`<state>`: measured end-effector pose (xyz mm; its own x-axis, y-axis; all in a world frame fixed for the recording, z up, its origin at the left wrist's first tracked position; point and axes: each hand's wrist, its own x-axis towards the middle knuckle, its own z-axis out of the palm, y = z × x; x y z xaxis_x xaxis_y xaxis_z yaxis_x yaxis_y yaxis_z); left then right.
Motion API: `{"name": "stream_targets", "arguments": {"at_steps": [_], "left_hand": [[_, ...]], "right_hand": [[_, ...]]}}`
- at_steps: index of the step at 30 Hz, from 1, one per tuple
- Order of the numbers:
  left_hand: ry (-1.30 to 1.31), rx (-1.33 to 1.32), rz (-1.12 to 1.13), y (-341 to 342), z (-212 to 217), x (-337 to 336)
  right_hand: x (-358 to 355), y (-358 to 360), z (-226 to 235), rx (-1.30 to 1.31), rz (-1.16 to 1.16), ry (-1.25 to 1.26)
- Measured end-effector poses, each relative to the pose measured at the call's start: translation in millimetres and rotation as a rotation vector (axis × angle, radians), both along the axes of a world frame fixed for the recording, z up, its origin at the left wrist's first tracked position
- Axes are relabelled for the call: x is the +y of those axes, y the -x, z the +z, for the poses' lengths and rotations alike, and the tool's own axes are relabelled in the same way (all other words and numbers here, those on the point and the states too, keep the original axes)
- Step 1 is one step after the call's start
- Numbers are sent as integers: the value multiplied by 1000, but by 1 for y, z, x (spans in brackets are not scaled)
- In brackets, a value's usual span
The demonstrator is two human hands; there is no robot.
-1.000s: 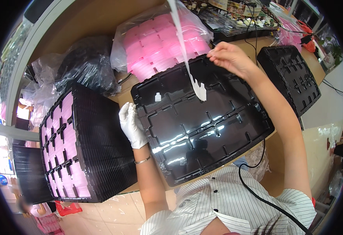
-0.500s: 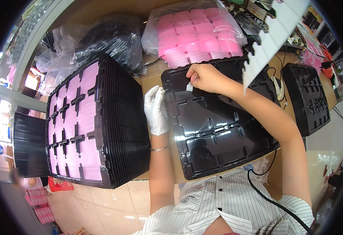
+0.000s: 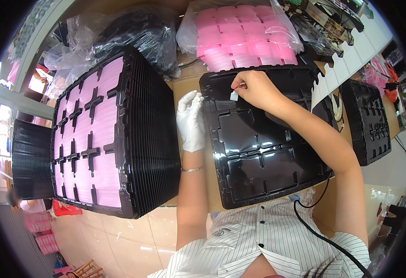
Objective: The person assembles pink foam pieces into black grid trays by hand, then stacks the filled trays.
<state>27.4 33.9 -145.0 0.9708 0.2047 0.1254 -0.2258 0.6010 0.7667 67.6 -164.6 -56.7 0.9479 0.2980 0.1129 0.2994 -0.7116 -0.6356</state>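
A black plastic tray [image 3: 240, 181] with moulded compartments lies in front of me. Over its far left part, my bare right hand [image 3: 256, 89] pinches a small white tag [image 3: 234, 96], which hangs below the fingertips. My left hand [image 3: 191, 121], in a white glove, is at the tray's left edge with its fingers curled together. Whether anything sits between those gloved fingertips is hidden. To the left of that hand rises a tall stack of black trays [image 3: 154, 134], its face showing pink foam sheets [image 3: 106, 162] behind black cross-shaped ribs.
Pink foam pieces in a clear bag [image 3: 244, 34] lie beyond the tray, beside black plastic-wrapped material [image 3: 138, 41]. A white notched strip [image 3: 351, 60] juts in from the upper right. More black trays [image 3: 368, 121] stand at the right. A black cable [image 3: 325, 240] crosses my shirt.
The view has shifted slightly, so the tray and both hands appear a little farther right. My right hand still pinches the white tag, now turned a bit; my left fingers stay curled.
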Motion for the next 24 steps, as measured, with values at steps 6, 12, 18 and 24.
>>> {"name": "stream_targets", "arguments": {"at_steps": [6,12,18,24], "left_hand": [[58,-6,-10,0,-2,1],[80,-1,-17,0,1,-1],[101,-21,-32,1,0,1],[80,5,-22,1,1,1]], "right_hand": [[2,-8,4,222,-28,-13],[5,-8,4,107,36,131],[10,-8,4,38,22,185],[12,-9,-4,8,22,222]]}}
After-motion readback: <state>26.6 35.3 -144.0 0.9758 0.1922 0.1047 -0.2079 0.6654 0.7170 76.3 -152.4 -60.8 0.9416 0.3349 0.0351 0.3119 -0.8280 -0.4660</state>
